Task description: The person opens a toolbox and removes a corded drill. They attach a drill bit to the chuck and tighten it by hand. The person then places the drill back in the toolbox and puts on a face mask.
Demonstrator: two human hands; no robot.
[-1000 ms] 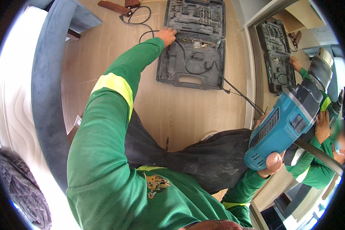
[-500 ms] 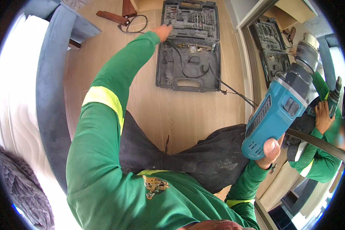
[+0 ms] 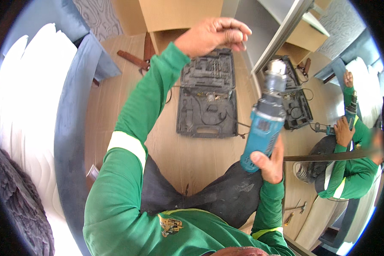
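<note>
My right hand [image 3: 269, 164] is wrapped round the rear of a teal power drill [image 3: 262, 132]. The drill tilts upward, its metal chuck [image 3: 276, 67] at the far end. My left hand [image 3: 215, 36] is lifted in front of the open black tool case [image 3: 207, 131], with thumb and fingers pinched together. A small greyish tip shows at the fingertips, too little to name. Drill bits [image 3: 215, 67] and other small pieces lie in the case's moulded slots, and a black cord curves across its near half. The hand covers part of the case's far edge.
Along the right, a mirror [image 3: 303, 145] reflects me and the case. A blue upholstered bed frame [image 3: 70, 141] with a white mattress [image 3: 30, 115] runs down the left. Reddish-brown wooden pieces [image 3: 133, 59] lie on the floor beyond, near a light wood cabinet [image 3: 179, 13].
My left hand has risen from the case's left side, up and to the right. The drill has shifted left and turned more upright in my right hand. The view has tilted up.
</note>
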